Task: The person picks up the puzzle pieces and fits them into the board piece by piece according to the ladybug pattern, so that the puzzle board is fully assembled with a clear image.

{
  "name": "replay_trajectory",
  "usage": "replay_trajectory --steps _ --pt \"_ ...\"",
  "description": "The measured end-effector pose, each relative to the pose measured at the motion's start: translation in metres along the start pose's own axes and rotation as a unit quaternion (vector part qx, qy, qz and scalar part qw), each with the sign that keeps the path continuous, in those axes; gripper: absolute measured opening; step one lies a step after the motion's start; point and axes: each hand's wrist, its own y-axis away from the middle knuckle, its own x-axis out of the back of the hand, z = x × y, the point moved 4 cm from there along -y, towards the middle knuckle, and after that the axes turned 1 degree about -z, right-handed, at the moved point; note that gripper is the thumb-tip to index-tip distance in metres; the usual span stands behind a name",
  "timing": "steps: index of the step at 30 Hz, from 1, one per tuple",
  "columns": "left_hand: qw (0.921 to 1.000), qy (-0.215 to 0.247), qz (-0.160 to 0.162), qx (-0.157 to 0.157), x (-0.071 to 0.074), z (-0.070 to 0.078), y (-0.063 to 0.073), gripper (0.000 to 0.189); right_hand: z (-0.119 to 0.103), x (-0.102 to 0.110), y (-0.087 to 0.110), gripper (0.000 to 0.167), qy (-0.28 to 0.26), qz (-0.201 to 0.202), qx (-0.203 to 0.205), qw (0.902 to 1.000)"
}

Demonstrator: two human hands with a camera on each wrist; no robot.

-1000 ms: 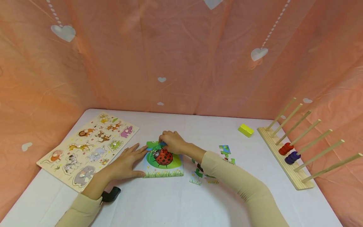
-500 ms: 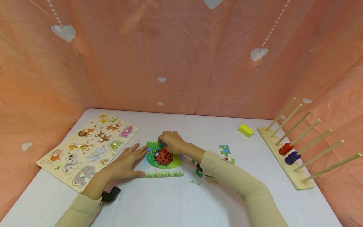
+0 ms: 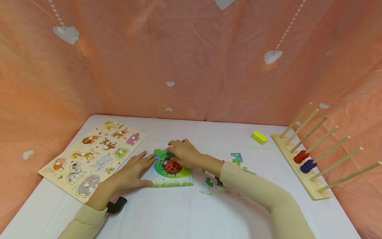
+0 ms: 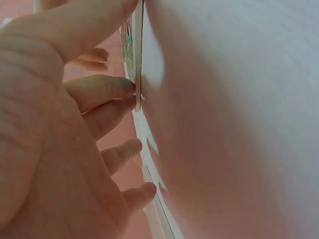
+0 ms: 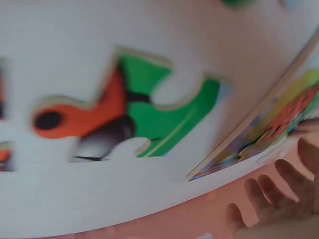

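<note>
A square ladybug puzzle board (image 3: 186,182) lies on the table, with a red, black-spotted ladybug on a green leaf. At its left edge my left hand (image 3: 132,172) is spread flat, thumb near the lower corner. In the left wrist view the fingertips (image 4: 130,88) touch the board's edge. My right hand (image 3: 185,153) is over the board's upper right part, its palm hiding that corner. Seen from the right wrist, the right hand (image 5: 289,204) has loosely parted fingers, with the thumb at the picture. A loose puzzle piece (image 5: 164,117), orange, green and black, lies below the right wrist.
Several more loose puzzle pieces (image 3: 209,182) lie right of the board, partly under the right forearm. At left is a wooden animal peg puzzle (image 3: 71,156). A yellow block (image 3: 259,137) and a wooden peg rack (image 3: 298,166) with red and blue rings stand at right.
The right hand's fingers have loosened from their curled grip at the board's top, and the forearm has shifted slightly right and down. The left hand stays where it was.
</note>
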Motion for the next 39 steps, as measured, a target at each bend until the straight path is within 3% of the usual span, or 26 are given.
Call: replay_trajectory --steps 5,9,29,39 --pt "0.9999 -0.007 0.001 -0.015 0.002 0.003 0.002 0.083 -0.007 -0.01 0.017 0.061 0.035 -0.072 0.022 0.9966" --pt "0.9995 -0.013 -0.001 -0.029 0.003 0.005 0.004 0.076 -0.009 -0.015 0.026 0.065 0.028 -0.089 0.016 0.9955" --pt "0.9997 -0.007 0.006 -0.022 -0.001 0.002 0.003 0.079 -0.013 -0.02 0.035 0.067 0.006 -0.103 0.01 0.9946" --pt "0.9995 0.02 -0.014 -0.022 -0.003 0.003 0.003 0.078 -0.013 -0.02 0.035 0.068 -0.006 -0.108 0.011 0.9941"
